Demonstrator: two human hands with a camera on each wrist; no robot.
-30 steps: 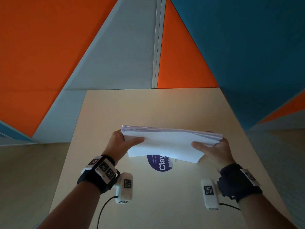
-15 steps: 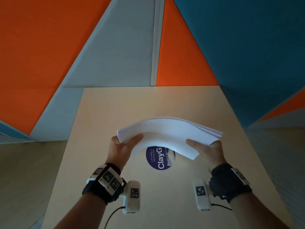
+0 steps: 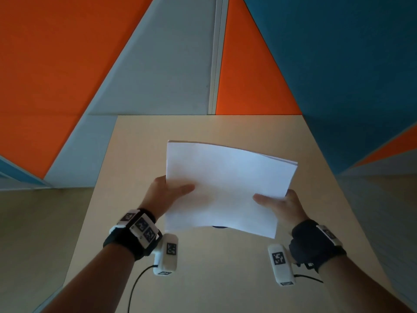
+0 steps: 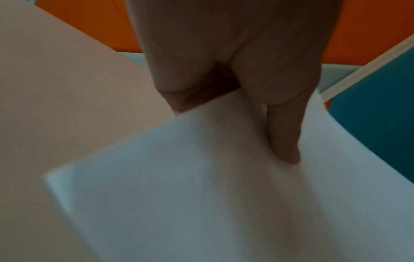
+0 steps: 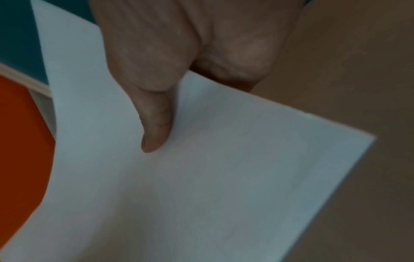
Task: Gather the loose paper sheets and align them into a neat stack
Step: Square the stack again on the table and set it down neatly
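A stack of white paper sheets (image 3: 228, 188) is held above the beige table (image 3: 140, 141), its broad face turned toward me and slightly bowed. My left hand (image 3: 167, 195) grips the stack's left edge, thumb lying on the front face and fingers hidden behind. My right hand (image 3: 279, 204) grips the right edge the same way. In the left wrist view the thumb presses on the paper stack (image 4: 224, 195). The right wrist view shows the thumb on the paper stack (image 5: 224, 177). The sheet edges look even along the top right.
The table reaches back to a wall of orange, grey and blue panels (image 3: 158, 64). A dark round sticker (image 3: 219, 227) on the tabletop peeks out just under the stack's lower edge. A black cable (image 3: 135, 288) runs from my left wrist camera.
The stack has been tipped up from lying nearly flat and edge-on to standing with its face toward me. It now hides almost all of the round sticker. Both hands kept their grip.
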